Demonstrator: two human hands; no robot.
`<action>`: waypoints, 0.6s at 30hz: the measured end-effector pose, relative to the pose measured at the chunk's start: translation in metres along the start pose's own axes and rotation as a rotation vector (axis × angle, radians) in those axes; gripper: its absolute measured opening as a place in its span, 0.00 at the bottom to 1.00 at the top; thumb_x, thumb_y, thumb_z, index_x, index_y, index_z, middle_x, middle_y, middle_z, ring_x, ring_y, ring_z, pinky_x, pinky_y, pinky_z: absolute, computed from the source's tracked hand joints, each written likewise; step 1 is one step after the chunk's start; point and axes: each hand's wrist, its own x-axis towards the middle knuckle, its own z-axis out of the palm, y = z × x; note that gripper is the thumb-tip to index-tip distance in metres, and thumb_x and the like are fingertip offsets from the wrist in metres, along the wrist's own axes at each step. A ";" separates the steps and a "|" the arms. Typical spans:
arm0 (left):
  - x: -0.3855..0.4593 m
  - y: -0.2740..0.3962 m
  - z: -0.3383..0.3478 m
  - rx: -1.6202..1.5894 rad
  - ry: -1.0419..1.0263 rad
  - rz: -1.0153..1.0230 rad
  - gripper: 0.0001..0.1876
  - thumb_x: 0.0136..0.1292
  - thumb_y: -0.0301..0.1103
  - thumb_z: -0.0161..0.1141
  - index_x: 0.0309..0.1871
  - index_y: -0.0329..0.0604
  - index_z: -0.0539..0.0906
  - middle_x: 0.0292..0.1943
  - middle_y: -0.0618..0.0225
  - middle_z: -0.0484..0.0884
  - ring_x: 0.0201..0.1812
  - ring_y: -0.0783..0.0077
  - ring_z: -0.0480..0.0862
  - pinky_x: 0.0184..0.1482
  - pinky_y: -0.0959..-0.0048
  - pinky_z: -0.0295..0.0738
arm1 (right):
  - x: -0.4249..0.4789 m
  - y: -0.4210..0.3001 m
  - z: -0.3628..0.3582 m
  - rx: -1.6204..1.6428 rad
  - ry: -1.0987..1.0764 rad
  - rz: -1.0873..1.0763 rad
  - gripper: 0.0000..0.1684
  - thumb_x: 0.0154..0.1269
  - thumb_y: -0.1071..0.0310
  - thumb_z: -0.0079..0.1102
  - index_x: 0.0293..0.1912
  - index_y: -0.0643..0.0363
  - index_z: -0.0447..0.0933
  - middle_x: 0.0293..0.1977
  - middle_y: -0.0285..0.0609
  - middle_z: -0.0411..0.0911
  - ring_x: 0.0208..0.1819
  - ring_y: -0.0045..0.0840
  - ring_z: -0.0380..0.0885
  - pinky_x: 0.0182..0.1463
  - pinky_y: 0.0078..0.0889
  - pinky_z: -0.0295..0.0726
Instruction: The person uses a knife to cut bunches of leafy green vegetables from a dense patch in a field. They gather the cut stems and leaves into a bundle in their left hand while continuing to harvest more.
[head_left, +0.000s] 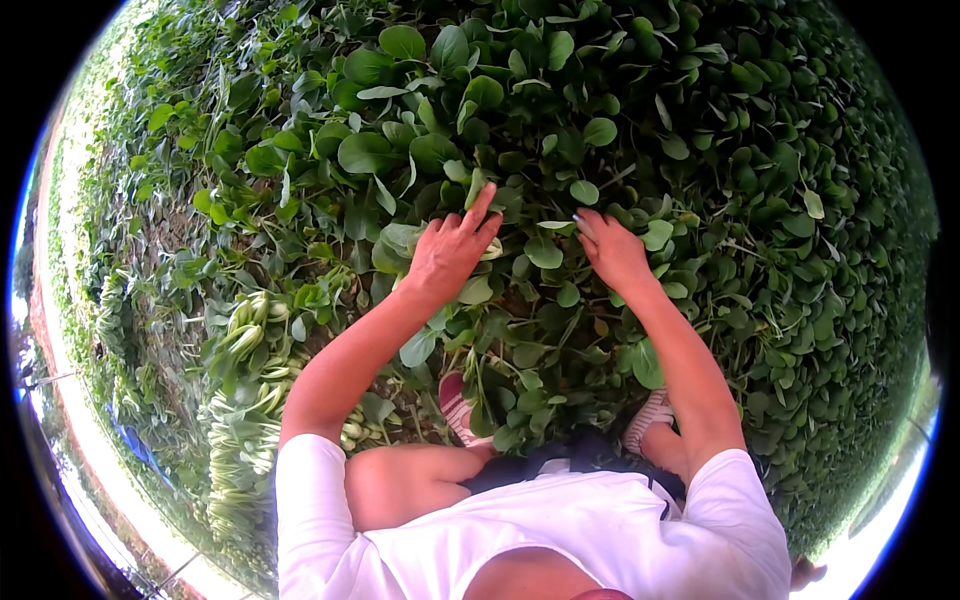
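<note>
My left hand (454, 247) is curled around a leafy green plant with a pale stalk (493, 249), which shows beside its fingers; more broad leaves (395, 246) stick out on the hand's other side. One finger points forward against a small leaf. My right hand (606, 241) reaches down among the growing leafy greens (544, 253), its fingertips partly hidden between leaves, and whether it grips anything cannot be told. Something light-coloured shows on one of its fingertips. A gap with low leaves lies between the two hands.
Picked greens with pale stalks (251, 330) lie in a pile at the left, with a long row of them (232, 465) below. My feet in striped shoes (454, 401) stand among the plants. Dense greens (810, 247) grow at the right. A blue thing (135, 442) lies far left.
</note>
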 end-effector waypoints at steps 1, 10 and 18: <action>0.003 0.003 -0.003 0.062 -0.028 0.030 0.33 0.52 0.21 0.57 0.64 0.58 0.73 0.71 0.62 0.58 0.36 0.65 0.78 0.42 0.68 0.73 | 0.008 -0.004 0.005 -0.032 -0.005 0.006 0.19 0.64 0.65 0.55 0.55 0.49 0.70 0.42 0.49 0.77 0.41 0.47 0.79 0.40 0.48 0.79; 0.036 0.014 -0.007 -0.051 -0.136 0.029 0.39 0.47 0.21 0.60 0.68 0.49 0.66 0.45 0.57 0.75 0.35 0.60 0.82 0.34 0.64 0.77 | 0.034 0.018 0.040 0.358 0.062 0.250 0.20 0.61 0.66 0.56 0.54 0.54 0.71 0.41 0.54 0.79 0.45 0.52 0.77 0.44 0.49 0.76; 0.044 0.013 -0.020 -0.229 -0.331 -0.173 0.39 0.54 0.29 0.58 0.72 0.48 0.56 0.33 0.53 0.81 0.33 0.49 0.83 0.36 0.56 0.78 | 0.012 0.019 0.023 0.422 -0.042 0.158 0.23 0.62 0.60 0.57 0.57 0.52 0.70 0.43 0.55 0.80 0.45 0.53 0.77 0.45 0.48 0.76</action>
